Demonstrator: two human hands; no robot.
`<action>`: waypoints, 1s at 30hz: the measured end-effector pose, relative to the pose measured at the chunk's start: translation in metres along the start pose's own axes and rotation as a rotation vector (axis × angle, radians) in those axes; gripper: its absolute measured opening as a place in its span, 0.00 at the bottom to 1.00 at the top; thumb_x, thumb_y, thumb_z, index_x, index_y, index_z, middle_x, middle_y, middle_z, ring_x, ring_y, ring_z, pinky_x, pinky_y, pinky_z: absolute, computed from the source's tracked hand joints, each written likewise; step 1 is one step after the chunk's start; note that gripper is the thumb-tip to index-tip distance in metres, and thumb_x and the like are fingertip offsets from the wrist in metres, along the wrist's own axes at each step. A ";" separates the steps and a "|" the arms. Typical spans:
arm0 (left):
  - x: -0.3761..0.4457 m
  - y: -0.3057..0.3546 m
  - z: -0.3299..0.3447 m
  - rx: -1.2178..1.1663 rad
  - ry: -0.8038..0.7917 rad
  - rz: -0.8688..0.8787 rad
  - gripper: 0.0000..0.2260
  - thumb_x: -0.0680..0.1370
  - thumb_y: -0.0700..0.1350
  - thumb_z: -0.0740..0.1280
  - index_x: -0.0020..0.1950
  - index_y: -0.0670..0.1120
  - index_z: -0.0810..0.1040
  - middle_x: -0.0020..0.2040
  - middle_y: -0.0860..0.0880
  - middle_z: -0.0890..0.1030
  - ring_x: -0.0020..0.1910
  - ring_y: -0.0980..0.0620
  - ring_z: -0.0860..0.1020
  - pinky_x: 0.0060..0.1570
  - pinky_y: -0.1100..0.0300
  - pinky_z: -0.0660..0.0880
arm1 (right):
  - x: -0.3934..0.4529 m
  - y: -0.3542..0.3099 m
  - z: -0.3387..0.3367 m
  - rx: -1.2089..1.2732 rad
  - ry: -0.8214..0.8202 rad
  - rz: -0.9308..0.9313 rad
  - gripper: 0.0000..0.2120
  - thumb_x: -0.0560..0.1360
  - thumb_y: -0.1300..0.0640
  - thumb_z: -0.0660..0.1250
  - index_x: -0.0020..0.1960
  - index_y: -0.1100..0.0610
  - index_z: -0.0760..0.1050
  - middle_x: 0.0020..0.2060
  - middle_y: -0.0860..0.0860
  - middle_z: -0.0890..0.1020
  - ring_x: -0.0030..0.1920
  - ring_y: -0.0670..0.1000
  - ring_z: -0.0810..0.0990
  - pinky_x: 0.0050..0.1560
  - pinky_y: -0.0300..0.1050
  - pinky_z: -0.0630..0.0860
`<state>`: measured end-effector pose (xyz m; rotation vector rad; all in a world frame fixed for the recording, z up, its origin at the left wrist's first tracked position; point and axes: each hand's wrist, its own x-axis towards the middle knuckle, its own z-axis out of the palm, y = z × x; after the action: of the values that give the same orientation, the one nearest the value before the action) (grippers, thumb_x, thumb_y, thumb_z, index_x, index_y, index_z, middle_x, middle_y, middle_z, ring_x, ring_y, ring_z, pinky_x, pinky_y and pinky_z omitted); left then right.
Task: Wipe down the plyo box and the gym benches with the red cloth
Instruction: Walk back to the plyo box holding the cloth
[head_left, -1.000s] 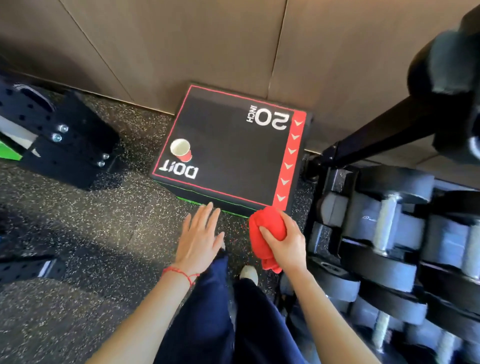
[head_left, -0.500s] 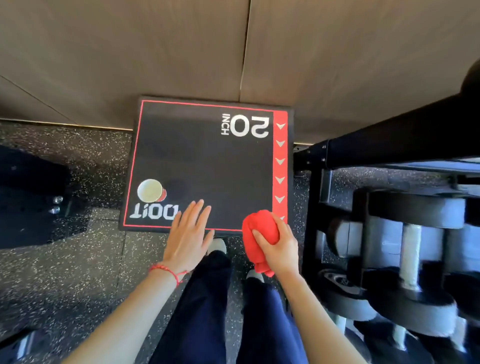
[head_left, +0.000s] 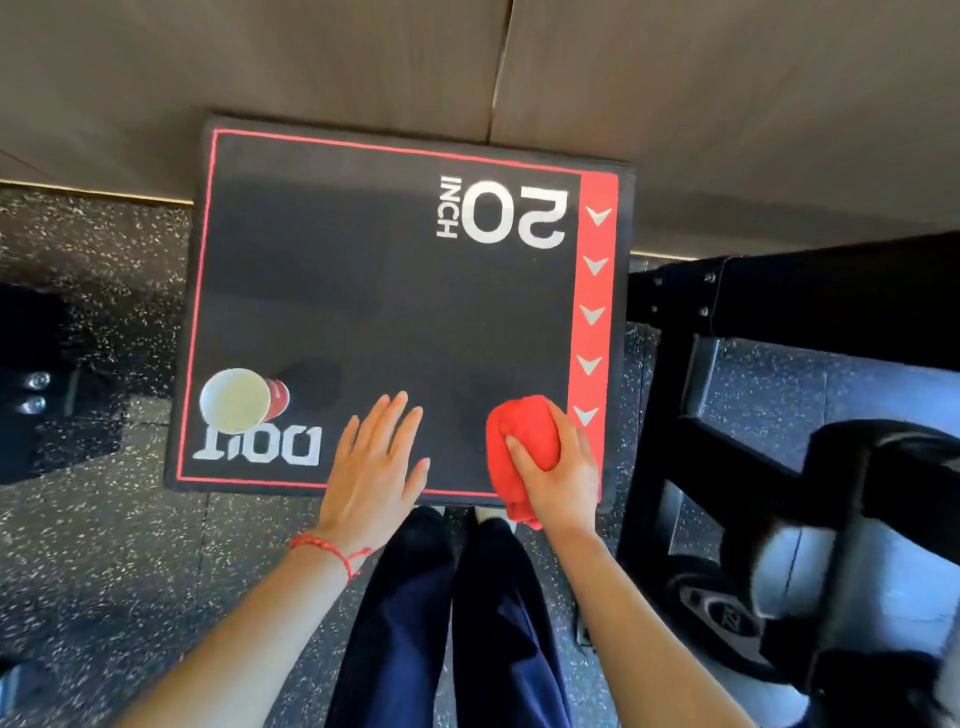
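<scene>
From the head view, the black plyo box sits on the speckled floor against the wall. The right hand holds the bunched red cloth on the box's near right corner. The left hand is flat with straight fingers over the near edge. A red cup stands at the near left corner.

The floor is dark rubber with many small light specks. Behind it stands a brown panelled wall with one vertical seam. On the right is a black weight rack in bright light.
</scene>
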<state>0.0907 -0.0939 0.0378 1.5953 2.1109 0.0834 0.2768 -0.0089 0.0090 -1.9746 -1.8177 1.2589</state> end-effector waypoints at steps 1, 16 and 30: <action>0.005 -0.001 0.007 0.002 -0.010 0.005 0.24 0.71 0.42 0.72 0.65 0.36 0.72 0.67 0.38 0.71 0.66 0.38 0.69 0.60 0.38 0.67 | 0.005 0.004 0.005 -0.008 0.014 -0.006 0.28 0.70 0.46 0.71 0.68 0.48 0.67 0.59 0.47 0.74 0.57 0.45 0.72 0.54 0.25 0.57; 0.042 -0.012 0.057 0.000 -0.057 -0.003 0.22 0.72 0.41 0.70 0.64 0.35 0.72 0.67 0.37 0.71 0.66 0.37 0.69 0.60 0.38 0.68 | 0.044 0.042 0.058 -0.128 0.109 0.048 0.29 0.71 0.48 0.71 0.69 0.54 0.67 0.62 0.56 0.72 0.61 0.59 0.69 0.63 0.53 0.65; 0.026 -0.002 0.027 0.011 -0.068 -0.012 0.23 0.75 0.43 0.68 0.67 0.37 0.70 0.69 0.38 0.69 0.69 0.39 0.66 0.64 0.40 0.65 | 0.031 0.027 0.039 -0.227 -0.011 0.038 0.29 0.75 0.45 0.65 0.73 0.52 0.61 0.71 0.54 0.66 0.71 0.57 0.60 0.71 0.54 0.56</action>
<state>0.0950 -0.0774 0.0044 1.5700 2.0719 0.0137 0.2675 -0.0034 -0.0462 -2.1292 -2.0166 1.1185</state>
